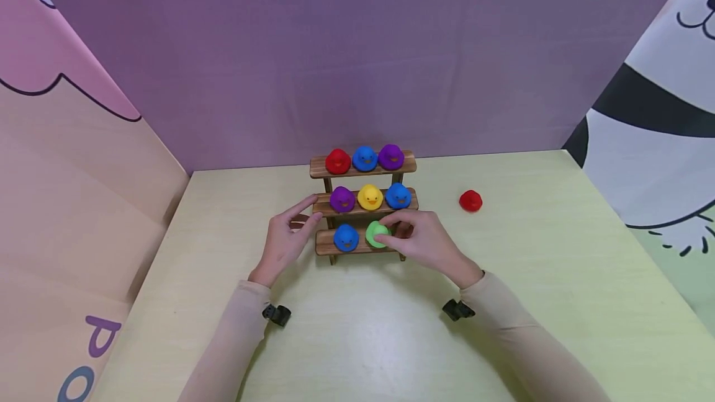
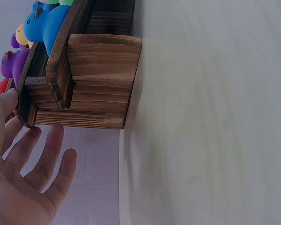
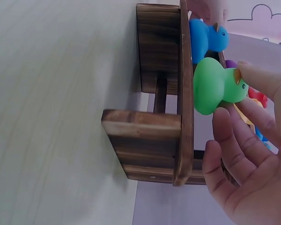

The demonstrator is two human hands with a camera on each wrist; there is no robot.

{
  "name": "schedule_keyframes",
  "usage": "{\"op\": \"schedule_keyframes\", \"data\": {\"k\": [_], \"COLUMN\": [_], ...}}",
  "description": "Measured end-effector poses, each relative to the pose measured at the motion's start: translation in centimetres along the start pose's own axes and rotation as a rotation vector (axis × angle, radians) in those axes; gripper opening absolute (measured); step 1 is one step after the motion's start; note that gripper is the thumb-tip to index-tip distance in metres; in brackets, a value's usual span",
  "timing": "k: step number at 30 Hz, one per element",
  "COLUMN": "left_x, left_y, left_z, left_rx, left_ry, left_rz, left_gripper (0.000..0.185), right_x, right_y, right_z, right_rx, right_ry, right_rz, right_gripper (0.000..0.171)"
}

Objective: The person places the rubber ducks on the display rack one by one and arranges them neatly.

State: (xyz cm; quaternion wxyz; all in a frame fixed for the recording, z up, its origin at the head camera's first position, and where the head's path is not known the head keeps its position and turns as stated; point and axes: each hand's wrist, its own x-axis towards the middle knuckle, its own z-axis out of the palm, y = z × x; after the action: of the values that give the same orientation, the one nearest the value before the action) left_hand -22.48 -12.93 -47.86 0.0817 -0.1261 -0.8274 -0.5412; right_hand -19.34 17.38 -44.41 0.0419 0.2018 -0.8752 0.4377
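Both arms wear long, close-fitting beige sleeves (image 1: pixel 505 309); a small black clip (image 1: pixel 276 314) sits beneath each wrist.

I found very little legible text. On the pink and peach side panel (image 1: pixel 67 216) to my left, at its lower edge, large purple letters (image 1: pixel 92 358) stood cut off by the frame; I could make out what looked like a "P" above an "O", nothing further. The ducks, the wooden shelf and the table carried no readable labels, brands or numbers.
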Motion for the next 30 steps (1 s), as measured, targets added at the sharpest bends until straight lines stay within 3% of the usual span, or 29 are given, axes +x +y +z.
{"op": "schedule_keyframes", "data": {"k": [22,30], "left_x": [0.1,0.1], "left_y": [-0.2,-0.1], "left_z": [-0.1,0.0], "left_rx": [-0.006,-0.008], "left_ry": [-0.004,0.005], "left_rz": [0.035,0.008], "left_gripper": [0.046,0.044], "right_x": [0.2,0.1], "right_y": [0.1,0.3], "right_z": [1.4,1.5], "right_rx": [-0.021,-0.016], "right_ry": [0.044,0.055], "right_rz": [-0.043,-0.038], "right_gripper": [0.026,0.034]}}
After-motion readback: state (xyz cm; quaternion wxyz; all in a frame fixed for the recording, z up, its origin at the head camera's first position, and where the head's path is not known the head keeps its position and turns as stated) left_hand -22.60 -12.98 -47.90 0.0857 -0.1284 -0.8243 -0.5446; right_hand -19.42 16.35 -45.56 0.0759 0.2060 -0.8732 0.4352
